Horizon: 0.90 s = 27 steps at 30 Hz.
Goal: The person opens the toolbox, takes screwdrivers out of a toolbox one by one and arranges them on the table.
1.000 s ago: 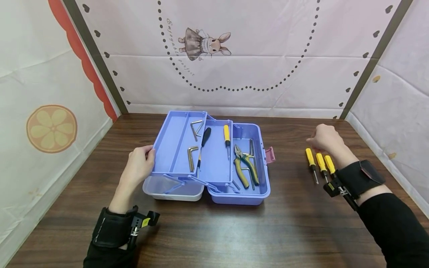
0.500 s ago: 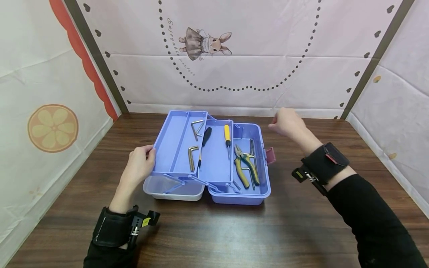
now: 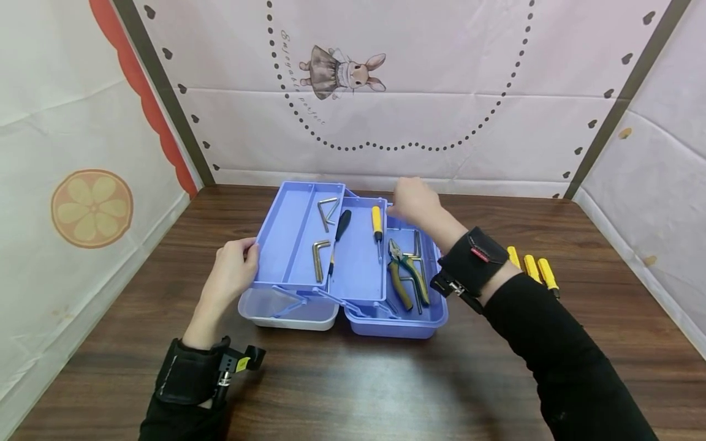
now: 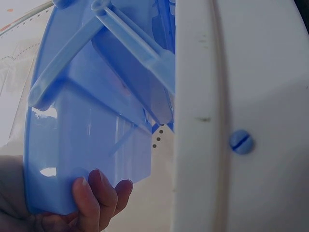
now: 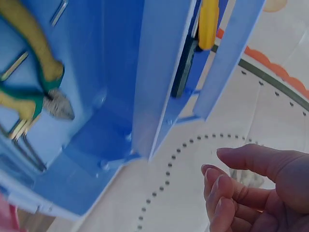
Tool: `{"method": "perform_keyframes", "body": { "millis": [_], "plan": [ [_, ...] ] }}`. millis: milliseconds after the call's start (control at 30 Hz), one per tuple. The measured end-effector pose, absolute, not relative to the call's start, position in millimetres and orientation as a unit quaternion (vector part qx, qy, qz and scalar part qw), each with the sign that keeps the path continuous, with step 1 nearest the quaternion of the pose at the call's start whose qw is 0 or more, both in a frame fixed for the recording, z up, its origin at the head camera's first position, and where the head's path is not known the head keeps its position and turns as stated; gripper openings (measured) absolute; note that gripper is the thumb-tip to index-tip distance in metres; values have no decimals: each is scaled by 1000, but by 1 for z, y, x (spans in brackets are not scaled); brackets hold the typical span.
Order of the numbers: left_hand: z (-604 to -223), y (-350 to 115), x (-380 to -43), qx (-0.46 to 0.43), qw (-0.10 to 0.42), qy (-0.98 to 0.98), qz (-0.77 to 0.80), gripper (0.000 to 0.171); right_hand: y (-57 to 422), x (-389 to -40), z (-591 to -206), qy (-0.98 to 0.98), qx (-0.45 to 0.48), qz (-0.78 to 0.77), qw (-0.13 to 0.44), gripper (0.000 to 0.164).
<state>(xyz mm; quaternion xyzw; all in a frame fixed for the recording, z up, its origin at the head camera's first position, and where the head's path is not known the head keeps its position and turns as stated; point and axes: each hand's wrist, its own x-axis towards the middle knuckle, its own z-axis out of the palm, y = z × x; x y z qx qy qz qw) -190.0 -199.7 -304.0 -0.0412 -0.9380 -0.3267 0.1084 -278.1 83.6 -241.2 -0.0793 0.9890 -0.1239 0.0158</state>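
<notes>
My left hand (image 3: 231,272) grips the outer edge of the upper blue tray (image 3: 288,236), its fingers (image 4: 88,198) curled under the tray's underside in the left wrist view. The tray belongs to a blue cantilever toolbox (image 3: 394,329), spread out. My right hand (image 3: 416,202) hangs over the toolbox's back edge. In the right wrist view its thumb and loosely bent fingers (image 5: 219,205) hold nothing. A yellow-handled screwdriver (image 3: 377,223) lies in the lower tray (image 3: 353,288). A black-handled screwdriver (image 3: 342,225) leans across the divider. Pliers (image 3: 405,269) lie in the base.
Several L-shaped hex keys (image 3: 318,260) lie in the upper tray and the base. Yellow-handled screwdrivers (image 3: 546,272) lie on the wooden table (image 3: 353,392) at the right, partly behind the sleeve. The translucent lid (image 3: 287,318) sits under the trays. A printed cloth (image 3: 430,55) stands behind.
My right hand has moved left from above the yellow screwdrivers to the back of the toolbox. The left hand has stayed on the tray's edge, and the tools have not moved.
</notes>
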Motion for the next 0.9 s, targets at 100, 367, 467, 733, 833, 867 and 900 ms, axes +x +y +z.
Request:
{"method": "perform_keyframes", "body": {
  "millis": [100, 367, 467, 733, 833, 867, 900],
  "plan": [
    [-304, -200, -190, -39, 107, -938, -327, 34, 73, -280, -246, 990, -79, -112, 28, 21],
    [-304, -200, -190, -40, 110, -938, -327, 34, 54, -285, -256, 990, -90, -97, 52, 22],
    [-305, -200, -190, -41, 111, -938, -327, 34, 50, -287, -260, 991, -85, -87, 62, 27],
    [-304, -200, -190, -41, 107, -938, -328, 34, 43, -291, -271, 993, -65, -70, 73, 35],
    [-304, -200, -190, -41, 107, -938, -328, 34, 42, -292, -274, 994, -60, -67, 69, 34],
    [-304, -200, -190, -41, 106, -938, -328, 34, 41, -293, -276, 994, -58, -65, 68, 34],
    [-304, -200, -190, -41, 106, -938, -328, 34, 41, -293, -277, 994, -57, -64, 67, 34]
  ]
}}
